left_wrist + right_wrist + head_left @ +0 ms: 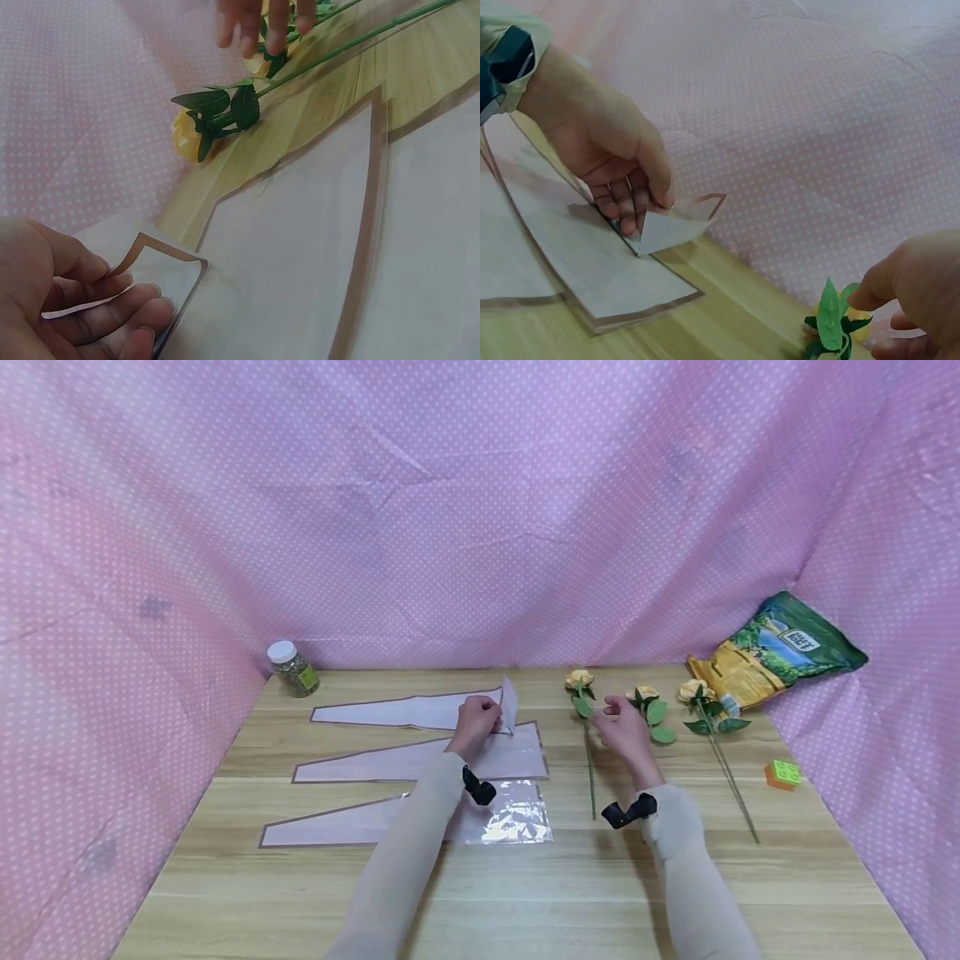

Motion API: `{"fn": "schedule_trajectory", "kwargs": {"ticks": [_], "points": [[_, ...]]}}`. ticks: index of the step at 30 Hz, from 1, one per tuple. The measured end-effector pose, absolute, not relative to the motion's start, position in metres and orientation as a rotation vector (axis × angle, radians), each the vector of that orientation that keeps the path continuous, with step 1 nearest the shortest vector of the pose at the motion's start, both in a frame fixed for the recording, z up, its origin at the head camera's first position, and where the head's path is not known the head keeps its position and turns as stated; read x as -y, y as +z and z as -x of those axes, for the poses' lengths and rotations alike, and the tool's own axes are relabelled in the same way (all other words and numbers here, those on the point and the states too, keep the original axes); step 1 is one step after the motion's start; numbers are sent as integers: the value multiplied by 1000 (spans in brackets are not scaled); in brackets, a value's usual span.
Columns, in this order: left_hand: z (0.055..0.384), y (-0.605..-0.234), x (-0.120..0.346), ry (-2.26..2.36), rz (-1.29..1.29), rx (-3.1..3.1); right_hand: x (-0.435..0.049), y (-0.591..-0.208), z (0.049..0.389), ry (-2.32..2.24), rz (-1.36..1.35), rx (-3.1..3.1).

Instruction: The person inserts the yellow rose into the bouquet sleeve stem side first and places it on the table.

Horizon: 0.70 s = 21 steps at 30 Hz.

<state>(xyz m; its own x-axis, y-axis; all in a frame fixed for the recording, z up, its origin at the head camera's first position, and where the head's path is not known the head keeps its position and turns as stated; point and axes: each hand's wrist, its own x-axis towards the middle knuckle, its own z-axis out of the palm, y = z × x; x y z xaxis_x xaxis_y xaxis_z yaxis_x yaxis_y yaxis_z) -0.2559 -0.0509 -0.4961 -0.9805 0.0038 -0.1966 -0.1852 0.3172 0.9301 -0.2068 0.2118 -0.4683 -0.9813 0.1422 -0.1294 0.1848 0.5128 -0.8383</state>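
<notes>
Three tapered flower sleeves with brown borders lie side by side: a far one point(382, 712), a middle one point(352, 765) and a near one point(322, 829). My left hand point(474, 722) pinches the wide end of the far sleeve between thumb and fingers; that edge is folded up. In the left wrist view, the lifted corner point(172, 250) stands above the wood. My right hand point(628, 735), fingers loosely spread, hovers beside the leftmost yellow rose point(580, 680). The right wrist view puts its fingertips right at the rose's green leaves point(829, 319). A second rose point(645, 693) is partly hidden behind this hand.
At the right lies a third rose point(693, 691) with a long stem. Behind it a green and yellow bag point(780, 647) leans on the pink dotted cloth. A toy brick point(783, 774) sits near the right edge, a white-lidded jar point(294, 670) at the back left.
</notes>
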Motion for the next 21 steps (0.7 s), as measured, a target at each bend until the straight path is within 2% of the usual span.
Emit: {"fn": "schedule_trajectory", "kwargs": {"ticks": [21], "points": [[255,-498,51,1777,170,-2410,-203,-487,202,-1082,-73,-2840]]}}
